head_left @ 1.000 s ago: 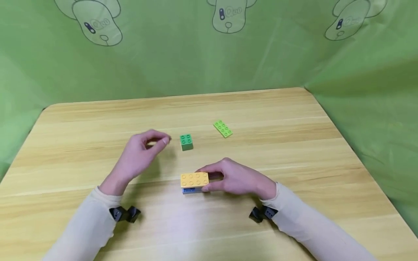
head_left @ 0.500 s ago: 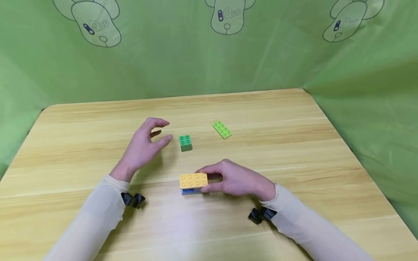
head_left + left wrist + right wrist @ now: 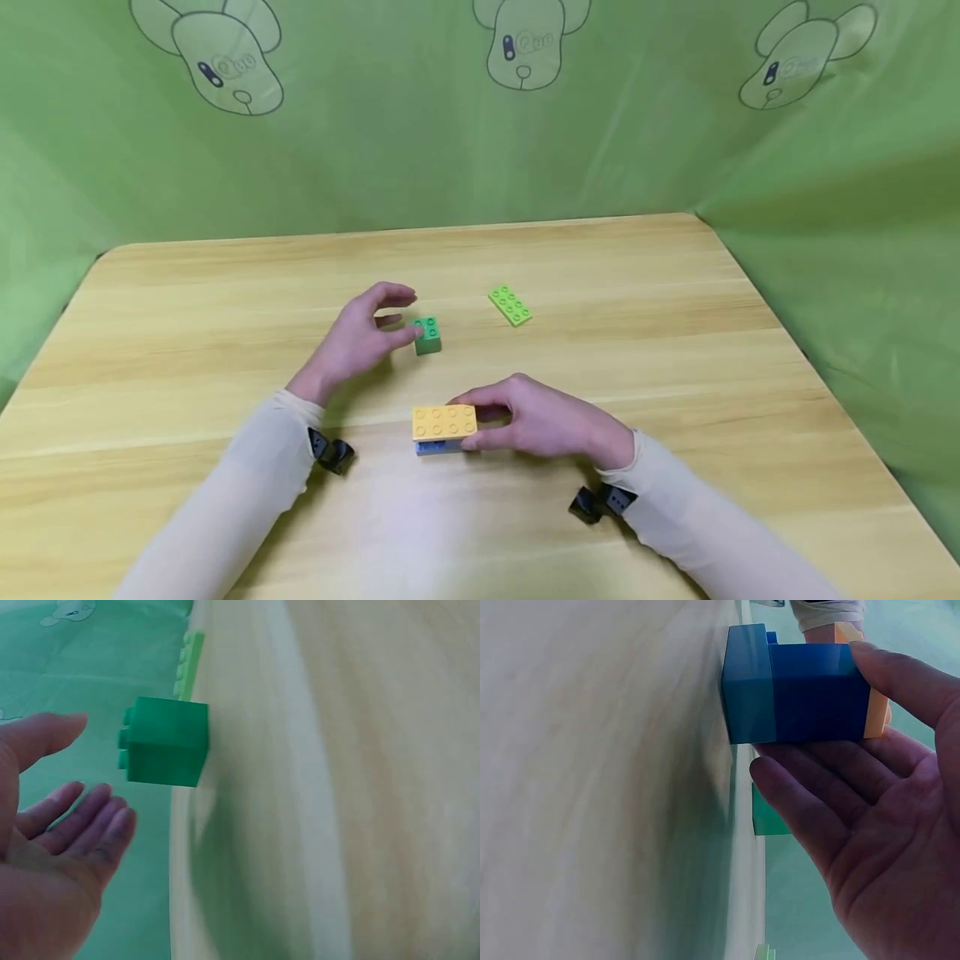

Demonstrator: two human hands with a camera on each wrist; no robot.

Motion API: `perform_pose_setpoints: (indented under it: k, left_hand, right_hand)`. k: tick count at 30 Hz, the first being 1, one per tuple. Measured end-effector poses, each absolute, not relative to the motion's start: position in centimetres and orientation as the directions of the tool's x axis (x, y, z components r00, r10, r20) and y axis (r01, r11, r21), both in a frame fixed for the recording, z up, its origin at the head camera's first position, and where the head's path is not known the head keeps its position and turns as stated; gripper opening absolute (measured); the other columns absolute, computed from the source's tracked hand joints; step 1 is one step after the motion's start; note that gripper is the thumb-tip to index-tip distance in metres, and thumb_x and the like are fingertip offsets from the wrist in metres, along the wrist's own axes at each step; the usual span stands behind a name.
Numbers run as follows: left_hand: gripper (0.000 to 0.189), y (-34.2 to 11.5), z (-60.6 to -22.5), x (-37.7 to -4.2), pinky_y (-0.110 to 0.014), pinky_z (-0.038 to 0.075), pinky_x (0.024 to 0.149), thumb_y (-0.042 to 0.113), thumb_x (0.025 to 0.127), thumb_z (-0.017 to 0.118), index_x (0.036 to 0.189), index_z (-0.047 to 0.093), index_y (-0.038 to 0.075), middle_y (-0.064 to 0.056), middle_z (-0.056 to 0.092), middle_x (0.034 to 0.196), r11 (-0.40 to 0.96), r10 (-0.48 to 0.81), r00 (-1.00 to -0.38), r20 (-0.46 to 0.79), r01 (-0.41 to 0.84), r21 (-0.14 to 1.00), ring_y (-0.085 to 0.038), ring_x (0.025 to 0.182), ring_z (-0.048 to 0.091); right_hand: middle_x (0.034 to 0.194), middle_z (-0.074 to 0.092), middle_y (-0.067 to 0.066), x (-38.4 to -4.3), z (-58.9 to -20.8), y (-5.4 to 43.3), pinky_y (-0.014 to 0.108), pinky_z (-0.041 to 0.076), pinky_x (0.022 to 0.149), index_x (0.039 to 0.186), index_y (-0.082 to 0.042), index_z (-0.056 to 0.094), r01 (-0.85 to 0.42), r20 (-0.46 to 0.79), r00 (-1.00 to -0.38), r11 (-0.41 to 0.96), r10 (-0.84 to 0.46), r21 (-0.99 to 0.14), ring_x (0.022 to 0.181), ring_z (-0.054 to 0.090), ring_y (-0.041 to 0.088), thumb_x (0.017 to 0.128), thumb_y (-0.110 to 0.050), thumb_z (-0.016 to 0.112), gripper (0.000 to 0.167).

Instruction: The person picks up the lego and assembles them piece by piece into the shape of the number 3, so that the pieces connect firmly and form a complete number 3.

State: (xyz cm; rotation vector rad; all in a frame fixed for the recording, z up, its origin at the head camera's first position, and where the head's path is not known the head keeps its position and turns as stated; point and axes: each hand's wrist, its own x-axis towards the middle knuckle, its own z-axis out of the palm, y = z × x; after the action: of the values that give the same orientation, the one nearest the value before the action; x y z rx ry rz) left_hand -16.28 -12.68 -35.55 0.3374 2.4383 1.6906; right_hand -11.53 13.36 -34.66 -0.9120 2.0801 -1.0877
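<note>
In the head view my left hand [image 3: 356, 342] reaches over the left side of a dark green two-by-two toy brick [image 3: 428, 342], with its thumb overlapping the brick's top. The left wrist view shows the fingers of this left hand [image 3: 56, 832] spread loosely, apart from the green brick [image 3: 169, 742]. Near the table's middle, my right hand [image 3: 547, 421] pinches the right end of a brick stack between thumb and fingers. On top of that stack is a yellow-orange plate [image 3: 444, 422]. Below it are a dark blue brick [image 3: 821, 694] and a lighter blue brick [image 3: 748, 682].
Behind and right of the green brick lies a flat lime-green studded plate [image 3: 510, 306]. All stand on a wooden table [image 3: 675, 333]. A green curtain [image 3: 375, 150] with printed animal heads hangs behind the table and along its sides.
My left hand has opened from a closed pinch and moved right, to the green brick. The right hand stays in place with the stack.
</note>
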Motion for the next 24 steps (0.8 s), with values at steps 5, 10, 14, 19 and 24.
perform_pose_setpoints:
  k: [5, 10, 14, 19, 24]
  left_hand:
    - [0.055, -12.3, -35.9, -16.3, -0.036, 0.041, 0.106, 0.013, 0.089, 0.075, 0.136, 0.049, 0.000, -0.015, 0.053, 0.134, 0.358, 0.284, -0.958, -0.034, 0.073, 0.931, -0.030, 0.125, 0.050]
    - [0.055, -11.9, -36.0, -16.5, -0.037, 0.040, 0.106, 0.017, 0.087, 0.077, 0.133, 0.050, 0.001, -0.014, 0.054, 0.132, 0.413, 0.292, -0.955, -0.059, 0.070, 0.908, -0.029, 0.124, 0.051]
    - [0.060, -11.5, -36.1, -16.6, -0.040, 0.041, 0.105, 0.017, 0.085, 0.078, 0.134, 0.048, -0.001, -0.014, 0.054, 0.131, 0.478, 0.301, -0.949, -0.089, 0.070, 0.875, -0.031, 0.122, 0.051]
    - [0.061, -11.2, -36.3, -16.8, -0.041, 0.044, 0.102, 0.016, 0.085, 0.078, 0.135, 0.048, -0.002, -0.014, 0.054, 0.129, 0.527, 0.312, -0.941, -0.128, 0.060, 0.847, -0.032, 0.117, 0.053]
    - [0.053, -11.2, -36.6, -17.0, -0.041, 0.045, 0.100, 0.012, 0.086, 0.077, 0.131, 0.051, 0.000, -0.013, 0.056, 0.125, 0.548, 0.313, -0.940, -0.135, 0.062, 0.834, -0.030, 0.115, 0.054]
  right_hand:
    - [0.118, 0.066, -0.012, -11.4, -34.8, 13.4, 0.032, 0.047, 0.098, 0.128, -0.016, 0.064, -0.292, -0.207, -0.565, 0.428, -0.799, -0.855, 0.111, 0.059, 0.006, 0.091, -0.030, 0.072, 0.040]
    - [0.118, 0.066, -0.012, -11.5, -34.7, 13.4, 0.031, 0.048, 0.097, 0.129, -0.015, 0.063, -0.301, -0.201, -0.559, 0.423, -0.804, -0.855, 0.110, 0.060, 0.005, 0.091, -0.029, 0.072, 0.041]
    - [0.118, 0.066, -0.012, -11.5, -34.8, 13.4, 0.031, 0.048, 0.097, 0.130, -0.015, 0.063, -0.316, -0.188, -0.553, 0.413, -0.812, -0.854, 0.110, 0.060, 0.005, 0.091, -0.028, 0.072, 0.041]
    - [0.119, 0.065, -0.012, -11.5, -34.8, 13.4, 0.030, 0.047, 0.098, 0.130, -0.014, 0.063, -0.318, -0.187, -0.553, 0.413, -0.812, -0.853, 0.111, 0.059, 0.004, 0.092, -0.028, 0.072, 0.042]
    - [0.120, 0.065, -0.011, -11.5, -34.9, 13.5, 0.030, 0.047, 0.098, 0.130, -0.014, 0.062, -0.301, -0.184, -0.552, 0.400, -0.813, -0.865, 0.112, 0.059, 0.004, 0.092, -0.027, 0.072, 0.042]
